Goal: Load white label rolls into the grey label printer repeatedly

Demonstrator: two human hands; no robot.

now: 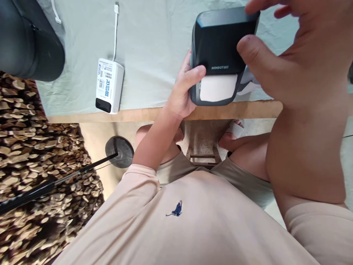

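Note:
A dark label printer with a white paper roll showing at its open front is held above the table's near edge. My left hand grips its left side, thumb pressed on the front by the roll. My right hand is raised close to the camera at the printer's right side. Its thumb rests on the dark cover and its fingers curl over the top.
A white power bank with a white cable lies on the pale green tablecloth to the left. A black bag sits at the far left. Under the wooden table edge are my knees, a stool and a black stand base.

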